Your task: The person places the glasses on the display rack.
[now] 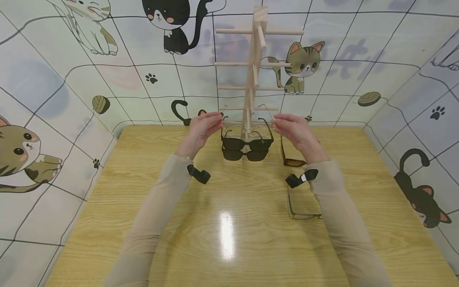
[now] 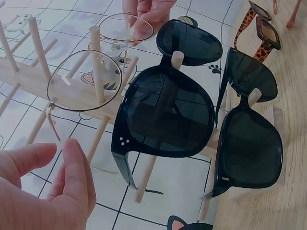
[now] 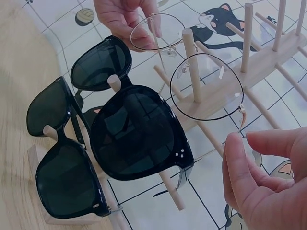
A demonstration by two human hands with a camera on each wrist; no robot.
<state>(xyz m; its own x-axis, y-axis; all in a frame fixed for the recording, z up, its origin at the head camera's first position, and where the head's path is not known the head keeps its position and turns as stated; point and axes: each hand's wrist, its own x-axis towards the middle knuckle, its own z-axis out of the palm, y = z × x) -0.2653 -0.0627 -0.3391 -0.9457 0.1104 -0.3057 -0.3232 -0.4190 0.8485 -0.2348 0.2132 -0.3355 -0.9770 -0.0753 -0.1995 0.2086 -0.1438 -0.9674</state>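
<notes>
Thin-rimmed round wire glasses (image 2: 72, 86) hang on a peg of a wooden glasses stand (image 1: 259, 16), bridge at the peg. My left hand (image 1: 204, 129) is beside their left temple, thumb and fingertips slightly apart around its end in the left wrist view. At the other temple, my right hand (image 1: 295, 131) is held the same way, with a small gap between thumb and finger in the right wrist view. Below the wire glasses, black sunglasses (image 2: 165, 112) rest on a lower peg. A second black pair (image 2: 252, 143) sits on the peg beneath.
Tortoiseshell sunglasses (image 1: 295, 162) lie on the wooden table (image 1: 179, 247), partly behind my right hand. Nearer, thin-framed glasses (image 1: 305, 216) lie partly under my right forearm. Bare pegs stick out higher on the stand. A cat-patterned wall covering (image 1: 143, 103) surrounds the table's back and sides.
</notes>
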